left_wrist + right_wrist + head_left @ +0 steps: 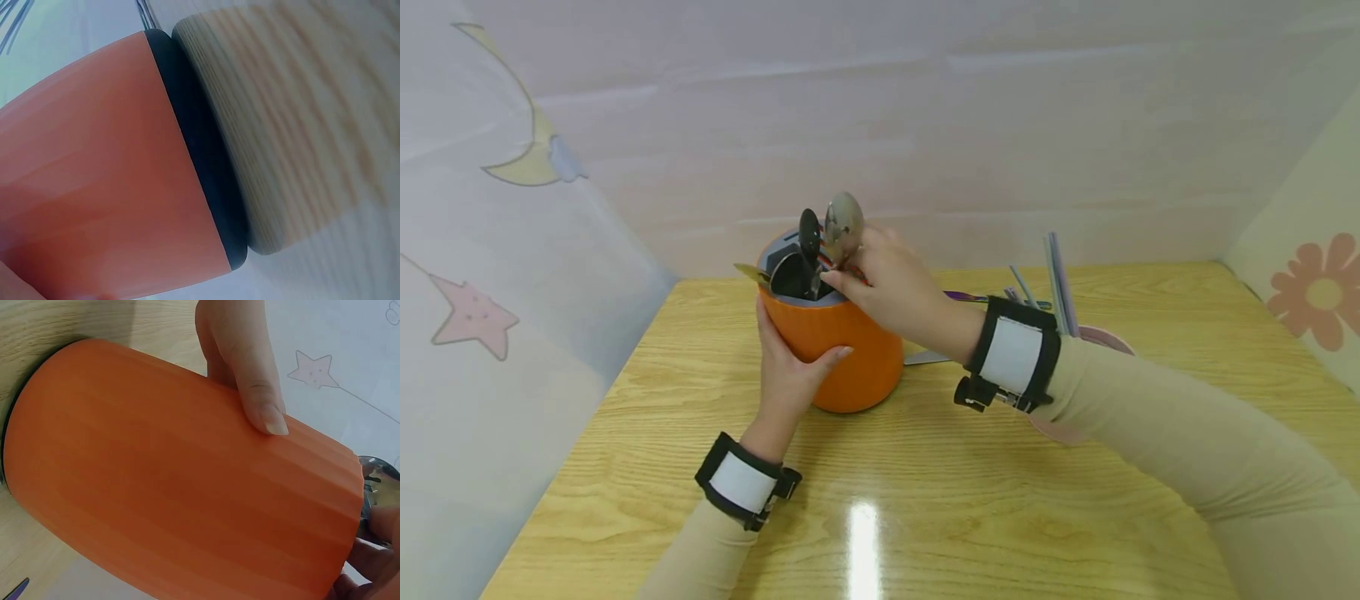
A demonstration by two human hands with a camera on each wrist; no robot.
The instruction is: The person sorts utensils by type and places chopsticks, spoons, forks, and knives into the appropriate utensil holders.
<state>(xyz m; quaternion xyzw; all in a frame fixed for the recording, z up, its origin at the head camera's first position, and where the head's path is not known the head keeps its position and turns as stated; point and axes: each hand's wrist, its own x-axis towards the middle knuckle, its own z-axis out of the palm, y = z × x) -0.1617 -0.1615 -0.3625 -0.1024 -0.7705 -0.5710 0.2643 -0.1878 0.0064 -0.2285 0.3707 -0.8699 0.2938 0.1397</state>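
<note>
An orange utensil holder (857,367) with a grey slotted top stands upright on the wooden table. My left hand (790,367) grips its left side, the thumb lying across the front; in the right wrist view that thumb (262,403) presses the ribbed wall. Over the holder's top, my right hand (898,279) pinches a shiny spoon (844,221), bowl upward, its lower end hidden by the fingers and the other utensils. Just left of it stand a dark spoon (809,233) and a round dark metal utensil (788,275). A gold-coloured utensil (751,272) pokes out over the rim.
Behind my right forearm is a pink container (1105,337), mostly covered, with several pale stick-like items (1060,283) rising by it. A purple iridescent utensil handle (964,296) and a flat silvery piece (927,357) show beside the holder. A patterned wall sheet (925,150) bounds the table's back.
</note>
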